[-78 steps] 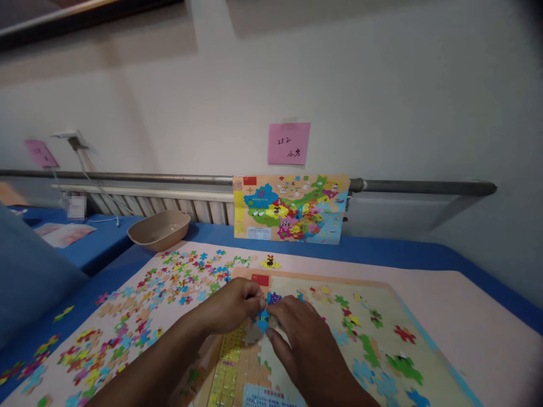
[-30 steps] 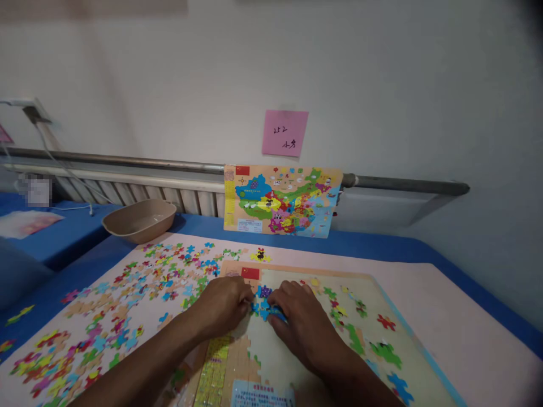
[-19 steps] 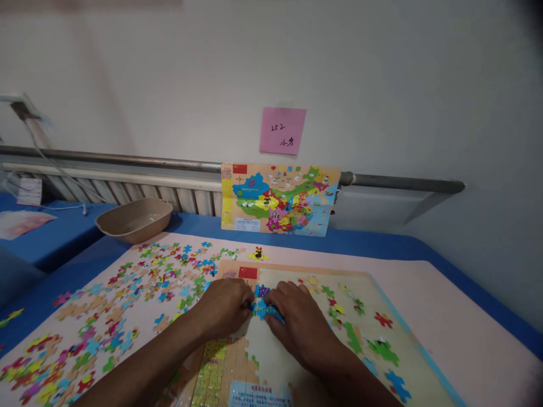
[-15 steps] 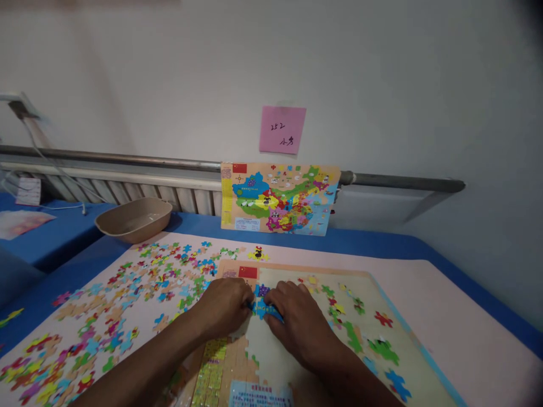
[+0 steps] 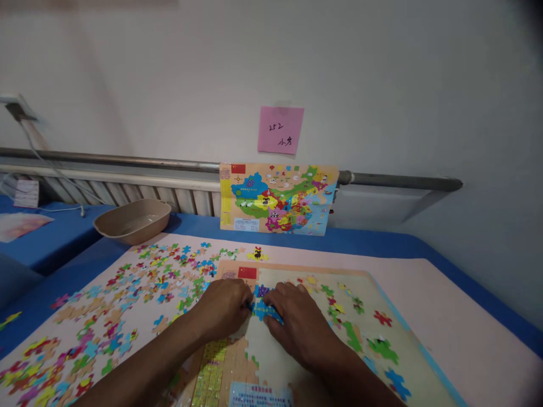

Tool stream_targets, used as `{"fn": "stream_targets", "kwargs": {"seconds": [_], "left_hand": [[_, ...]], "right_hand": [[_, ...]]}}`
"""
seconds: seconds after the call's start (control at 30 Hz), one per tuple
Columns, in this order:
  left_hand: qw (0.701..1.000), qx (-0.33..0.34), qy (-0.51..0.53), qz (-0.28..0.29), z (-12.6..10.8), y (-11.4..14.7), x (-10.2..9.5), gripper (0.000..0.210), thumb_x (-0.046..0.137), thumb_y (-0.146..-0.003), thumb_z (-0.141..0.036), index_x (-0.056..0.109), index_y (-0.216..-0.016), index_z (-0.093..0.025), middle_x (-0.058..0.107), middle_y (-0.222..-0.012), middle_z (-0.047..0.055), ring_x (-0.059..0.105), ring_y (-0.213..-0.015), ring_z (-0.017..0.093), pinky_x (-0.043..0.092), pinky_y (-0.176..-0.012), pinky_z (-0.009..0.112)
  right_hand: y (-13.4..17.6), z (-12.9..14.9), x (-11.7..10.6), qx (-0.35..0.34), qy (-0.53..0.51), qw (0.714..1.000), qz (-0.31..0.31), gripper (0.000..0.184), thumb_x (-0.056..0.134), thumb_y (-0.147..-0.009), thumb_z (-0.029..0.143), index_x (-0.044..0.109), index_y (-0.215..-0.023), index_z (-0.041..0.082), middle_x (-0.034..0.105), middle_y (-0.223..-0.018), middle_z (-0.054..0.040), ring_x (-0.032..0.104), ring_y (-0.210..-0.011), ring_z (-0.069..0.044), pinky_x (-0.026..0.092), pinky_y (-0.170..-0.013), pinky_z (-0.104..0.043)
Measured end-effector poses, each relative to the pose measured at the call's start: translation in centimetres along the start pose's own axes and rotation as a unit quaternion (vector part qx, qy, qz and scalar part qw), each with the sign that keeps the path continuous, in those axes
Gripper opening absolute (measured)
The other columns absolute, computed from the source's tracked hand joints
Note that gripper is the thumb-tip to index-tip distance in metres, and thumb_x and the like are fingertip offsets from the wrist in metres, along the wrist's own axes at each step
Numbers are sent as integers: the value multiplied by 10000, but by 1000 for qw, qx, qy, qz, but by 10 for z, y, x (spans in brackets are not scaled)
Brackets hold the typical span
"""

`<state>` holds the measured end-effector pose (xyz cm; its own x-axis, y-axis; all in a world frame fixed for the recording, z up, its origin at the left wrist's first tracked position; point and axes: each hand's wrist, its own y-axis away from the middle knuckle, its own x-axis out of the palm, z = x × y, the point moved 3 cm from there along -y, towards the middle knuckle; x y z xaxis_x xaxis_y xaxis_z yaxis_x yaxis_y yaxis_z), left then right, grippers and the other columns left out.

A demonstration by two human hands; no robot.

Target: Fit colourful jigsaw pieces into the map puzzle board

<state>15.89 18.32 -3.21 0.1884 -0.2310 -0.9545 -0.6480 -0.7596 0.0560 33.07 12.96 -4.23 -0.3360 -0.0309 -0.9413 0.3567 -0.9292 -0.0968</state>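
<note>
1. Blue cloth point(image 5: 382, 244) is spread over the table, and a pale pink mat point(image 5: 458, 322) is laid on top of it as the working surface.
2. Blue puzzle pieces point(image 5: 262, 308) are held low over the upper left part of the puzzle board point(image 5: 297, 362), just below the red flag printed at its corner.
3. The pieces are pinched from the left by the fingertips of the left hand point(image 5: 223, 308), which is curled with the knuckles up.
4. They are pinched from the right by the right hand point(image 5: 297, 322), whose fingers are bent down over them; the two hands almost meet, so much of the pieces is hidden.
5. A purple piece point(image 5: 261, 290) is seen just behind the fingertips, on the board.
6. Green, red and blue pieces point(image 5: 373, 345) are already seated on the right half of the board, well apart from the hands.
7. Loose coloured pieces point(image 5: 127, 294) are scattered across the mat to the left of the board, near the left forearm.
8. A beige tray point(image 5: 132, 219) is set on the cloth beyond the loose pieces.
9. A finished map picture point(image 5: 278, 199) is propped against the radiator and pipe point(image 5: 399, 182) at the back edge of the table.
10. A pink note point(image 5: 280, 129) is stuck to the wall directly above the picture.
</note>
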Motion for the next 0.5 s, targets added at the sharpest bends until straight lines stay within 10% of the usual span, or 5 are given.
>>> {"fn": "stream_targets", "kwargs": {"seconds": [0.5], "left_hand": [[1000, 5, -1, 0, -1, 1, 2, 166, 555, -762, -152, 692, -825, -222, 738, -912, 46, 686, -897, 234, 444, -732, 313]], "right_hand": [[-3, 4, 2, 6, 15, 1000, 6, 27, 650, -938, 209, 656, -964, 205, 649, -1039, -72, 551, -990, -263, 323, -957, -413]]}}
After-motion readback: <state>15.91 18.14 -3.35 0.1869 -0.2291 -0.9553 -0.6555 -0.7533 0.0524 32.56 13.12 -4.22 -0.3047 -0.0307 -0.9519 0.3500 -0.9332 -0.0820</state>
